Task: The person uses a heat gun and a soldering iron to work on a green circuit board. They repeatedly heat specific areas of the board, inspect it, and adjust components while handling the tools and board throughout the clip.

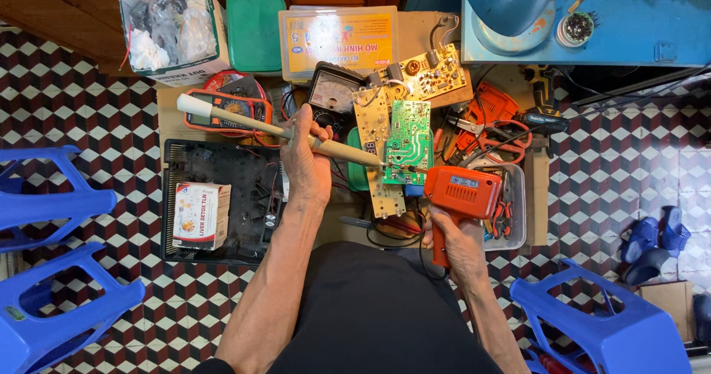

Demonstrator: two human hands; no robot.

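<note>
Your left hand (307,163) is wrapped around a long cream-coloured desoldering pump (274,131), which slants from its white cap at the upper left down to a thin tip at the lower right. Your right hand (458,244) is closed on the grip of an orange soldering gun (461,190), held upright with its boxy body pointing left. Both tips meet at the lower left edge of a green circuit board (409,141).

That green board is a small rectangle, standing lengthwise, with pale printed tracks and solder spots across its face. It lies partly over a longer tan circuit board (379,159) that runs down toward your lap, and wires lead from its lower edge.

Just above sit another tan circuit board (433,70) with bulky parts and an analogue meter (335,89). To your left lies an open black appliance case (229,189) with a small white and red carton (200,215) resting on it. A clear tray (515,211) of hand tools is just beside the gun, on your right. Blue plastic stools (44,270) stand on the chequered tile floor (96,115).
</note>
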